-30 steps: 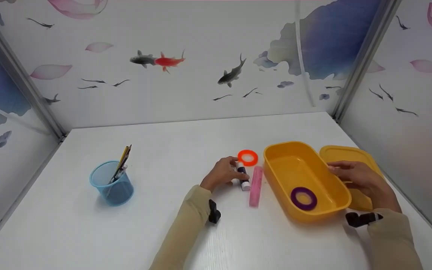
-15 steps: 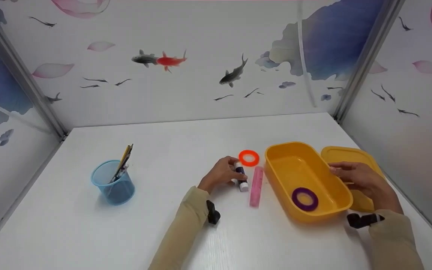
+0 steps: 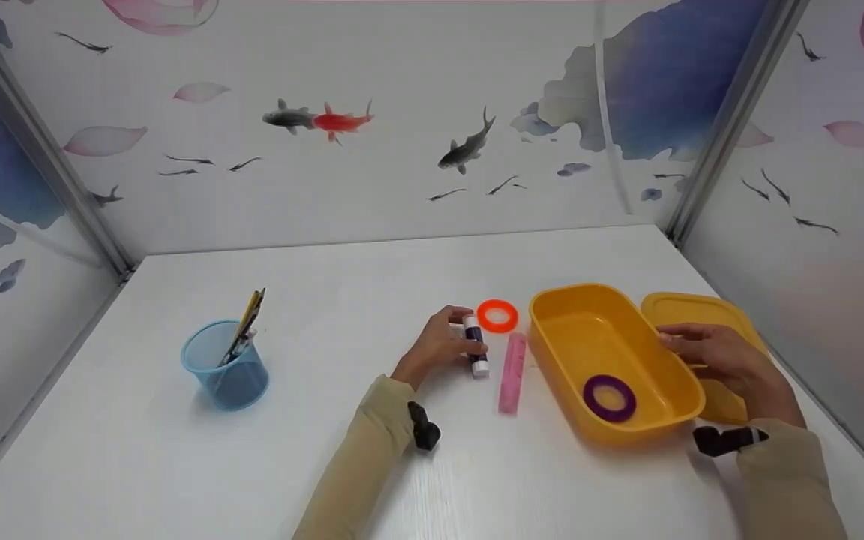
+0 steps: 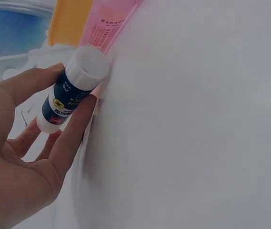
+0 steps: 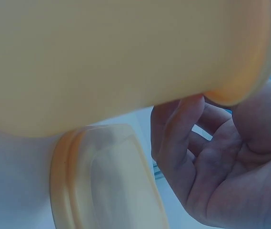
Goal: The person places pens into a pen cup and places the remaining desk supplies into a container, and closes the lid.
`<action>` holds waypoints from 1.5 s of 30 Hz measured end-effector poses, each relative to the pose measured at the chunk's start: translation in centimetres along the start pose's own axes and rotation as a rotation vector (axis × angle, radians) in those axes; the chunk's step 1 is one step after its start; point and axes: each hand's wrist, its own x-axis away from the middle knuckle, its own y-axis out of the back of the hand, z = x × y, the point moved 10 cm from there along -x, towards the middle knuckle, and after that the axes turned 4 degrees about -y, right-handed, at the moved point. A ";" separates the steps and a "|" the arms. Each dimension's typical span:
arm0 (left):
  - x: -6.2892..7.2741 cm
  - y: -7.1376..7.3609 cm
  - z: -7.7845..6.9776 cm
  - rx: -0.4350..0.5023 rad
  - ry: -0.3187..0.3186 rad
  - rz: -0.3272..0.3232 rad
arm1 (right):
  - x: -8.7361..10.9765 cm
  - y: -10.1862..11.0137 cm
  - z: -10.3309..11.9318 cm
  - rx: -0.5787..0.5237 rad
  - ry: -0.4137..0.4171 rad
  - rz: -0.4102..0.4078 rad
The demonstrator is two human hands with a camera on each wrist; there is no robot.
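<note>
In the head view my left hand (image 3: pixel 436 346) pinches a glue stick (image 3: pixel 476 346) between thumb and fingers. The left wrist view shows the dark blue glue stick (image 4: pixel 66 98) with its white cap towards the camera. Just right of it a pink tube (image 3: pixel 511 373) lies on the table, and an orange tape roll (image 3: pixel 497 328) lies behind. My right hand (image 3: pixel 728 364) grips the right rim of a yellow box (image 3: pixel 627 433), thumb at the rim and fingers under it outside. A purple tape roll (image 3: pixel 589 398) rests inside the box.
A yellow lid (image 3: pixel 702 302) lies right of the box, partly behind my right hand. On the left of the white table (image 3: pixel 342 300) stands a blue mesh pen cup (image 3: pixel 237 382) holding pencils (image 3: pixel 249 319). Printed panels enclose the table's back and sides.
My left hand has lifted the glue stick slightly and drawn it left, away from the pink tube. The right hand and the box have stayed in place.
</note>
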 end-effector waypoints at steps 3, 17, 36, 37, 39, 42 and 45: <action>0.0 0.2 0.0 -0.003 -0.008 -0.003 | 0.0 -0.1 0.1 -0.006 0.000 0.000; -0.3 -0.9 -2.4 0.175 -0.026 0.015 | 0.0 -0.1 -0.3 -0.008 -0.027 -0.007; -0.3 -5.0 -6.9 0.285 -0.053 0.051 | -0.1 0.2 -0.2 0.048 -0.023 -0.011; -0.3 -5.3 -7.0 0.294 -0.055 0.057 | -0.1 0.2 -0.2 0.048 -0.024 -0.012; -0.3 -5.8 -7.3 0.305 -0.057 0.062 | -0.1 0.3 -0.1 0.049 -0.022 -0.015; -0.3 -6.6 -7.8 0.321 -0.070 0.067 | -0.2 0.3 -0.1 0.050 -0.022 -0.021; -0.2 -7.4 -8.2 0.327 -0.066 0.064 | -0.2 0.2 -0.2 0.051 -0.031 -0.024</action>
